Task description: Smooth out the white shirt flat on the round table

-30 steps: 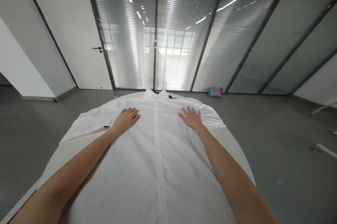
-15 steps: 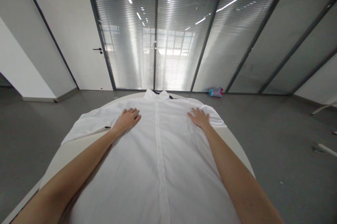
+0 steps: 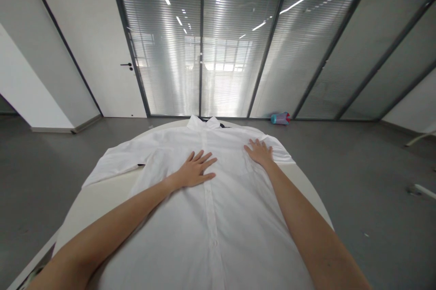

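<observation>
Head view: A white shirt (image 3: 184,231) is spread on a pale counter (image 3: 97,206). On the near side of its collar (image 3: 213,123), the left hand (image 3: 194,171) is laid flat, fingers wide; to the collar's right, the right hand (image 3: 260,152) is splayed, nothing gripped. Smoothing seems under way; even, flat-palmed pressure is probably called for next.

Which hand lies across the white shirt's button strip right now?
The left hand, spread over the button strip; the right hand lies clear of it, near the sleeve on that side.
</observation>
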{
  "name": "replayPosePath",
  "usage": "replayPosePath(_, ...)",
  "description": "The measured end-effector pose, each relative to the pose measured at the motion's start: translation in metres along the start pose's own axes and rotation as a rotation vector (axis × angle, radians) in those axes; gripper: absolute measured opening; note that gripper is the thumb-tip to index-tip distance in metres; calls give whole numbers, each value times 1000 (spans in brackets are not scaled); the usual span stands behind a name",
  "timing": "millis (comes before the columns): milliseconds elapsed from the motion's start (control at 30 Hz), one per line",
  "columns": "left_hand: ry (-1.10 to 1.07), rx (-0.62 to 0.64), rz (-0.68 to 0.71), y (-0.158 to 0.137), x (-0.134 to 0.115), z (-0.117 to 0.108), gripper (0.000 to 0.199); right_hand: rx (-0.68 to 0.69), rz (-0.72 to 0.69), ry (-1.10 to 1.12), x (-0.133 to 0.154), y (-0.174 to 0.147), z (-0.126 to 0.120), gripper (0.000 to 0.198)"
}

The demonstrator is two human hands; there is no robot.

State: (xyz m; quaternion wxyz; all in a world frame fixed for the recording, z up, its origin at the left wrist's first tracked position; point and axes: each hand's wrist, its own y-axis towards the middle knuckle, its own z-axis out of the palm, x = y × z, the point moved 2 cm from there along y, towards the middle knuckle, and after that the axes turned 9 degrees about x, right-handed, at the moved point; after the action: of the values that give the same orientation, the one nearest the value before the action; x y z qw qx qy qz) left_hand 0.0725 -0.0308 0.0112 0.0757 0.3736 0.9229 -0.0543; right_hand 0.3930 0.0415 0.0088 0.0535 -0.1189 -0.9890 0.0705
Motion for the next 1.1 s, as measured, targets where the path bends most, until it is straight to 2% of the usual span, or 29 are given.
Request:
replayPosePath(133,18,-35,-65,2,11,3,72,4,-2,-4,0,0,0,70)
replayPosePath(267,91,-101,-258,2,37,-1,70,6,-4,-15,-1,-1,0,71)
replayPosePath(367,156,-161,-438,-6,71,-17,65,10,-5,-19,0,-1,-1,71)
replayPosePath(533,178,-304,-742,-35,143,-47,65,9,-3,-28,0,-1,0,70)
replayPosePath(600,112,-275,-830,-47,166,-45,66,2,-1,-25,0,-1,0,70)
replayPosePath(667,35,-195,-867,-53,180,-38,67,-2,-1,-18,0,-1,0,70)
replayPosePath(767,-6,-127,-861,-55,187,-29,69,-6,-6,-11,1,-2,0,70)
replayPosePath(1100,-9,-136,-864,-53,185,-29,71,-6,-4,-13,1,-3,-1,69)
